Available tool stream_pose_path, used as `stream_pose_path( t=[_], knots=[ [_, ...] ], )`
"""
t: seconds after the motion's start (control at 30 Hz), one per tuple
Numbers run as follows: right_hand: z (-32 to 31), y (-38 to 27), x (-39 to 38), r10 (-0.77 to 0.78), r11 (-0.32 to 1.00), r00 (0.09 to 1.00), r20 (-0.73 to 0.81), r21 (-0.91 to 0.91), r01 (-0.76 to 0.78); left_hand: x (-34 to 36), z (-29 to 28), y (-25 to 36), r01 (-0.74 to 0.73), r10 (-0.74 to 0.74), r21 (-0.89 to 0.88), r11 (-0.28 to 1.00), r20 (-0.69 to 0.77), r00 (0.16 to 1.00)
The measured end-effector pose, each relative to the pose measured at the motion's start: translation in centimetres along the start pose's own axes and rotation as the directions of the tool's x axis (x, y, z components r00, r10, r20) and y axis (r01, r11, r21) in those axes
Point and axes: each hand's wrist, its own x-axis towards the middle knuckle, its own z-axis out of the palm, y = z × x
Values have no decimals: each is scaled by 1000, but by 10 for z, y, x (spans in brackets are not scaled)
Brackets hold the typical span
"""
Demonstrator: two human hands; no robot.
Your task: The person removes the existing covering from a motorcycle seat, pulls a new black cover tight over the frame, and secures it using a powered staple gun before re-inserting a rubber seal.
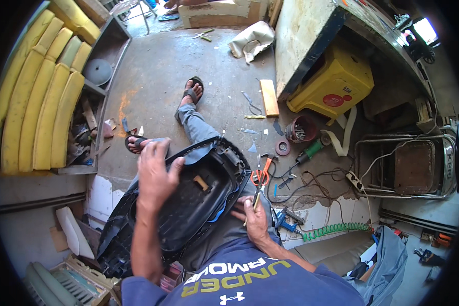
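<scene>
- Sitting on the floor with a black seat base (pixel 188 204) across your lap, underside up.
- Your left hand (pixel 155 171) lies on the seat's upper-left edge, palm down, fingers spread and curled over the rim — pressing, not wrapped around anything.
- Your right hand (pixel 252 214) sits at the seat's right edge, fingers closed on a thin tool (pixel 255 201); can't tell what kind, only a short yellowish shaft shows above the knuckles.
- Blue trim (pixel 224 209) runs along the seat's edge just left of your right hand.
- Tan block (pixel 201 182) sits inside the seat's hollow, between both hands, nearer the left.
- Orange scissors (pixel 260 176) lie on the floor just beyond your right hand.
- Green coiled hose (pixel 336 230) is on the floor to the right of your right hand, well apart.
- Red tub (pixel 301 128) and green-handled tool (pixel 311 150) are further out past the scissors.
- Yellow foam pads (pixel 35 97) are stacked far to the left of your left hand.
</scene>
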Motion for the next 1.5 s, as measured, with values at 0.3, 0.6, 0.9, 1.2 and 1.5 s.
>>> stream_pose_path(
  t=[0.3, 0.6, 0.9, 1.2, 1.5],
  knots=[
    [13, 13, 55, -11, 990, 966, 258, 140, -26, 27, -3, -119, 405, -379, 14, 914, 383, 842],
    [39, 1, 107, -449, 824, 881, 146, -313, 472, 74, 59, -231, 858, -841, -45, 512, 181, 511],
    [-35, -162, 118, -120, 536, 840, 530, -677, 504, -117, 1, -57, 730, -797, -335, 596, -133, 589],
    [-29, -175, 109, -498, 362, 779, 380, -726, 585, -231, -18, 56, 944, -879, -162, 287, 347, 327],
    [62, -191, 105, -485, 494, 768, 418, -594, 635, -122, -73, -18, 558, -690, -408, 723, -374, 620]
  ],
)
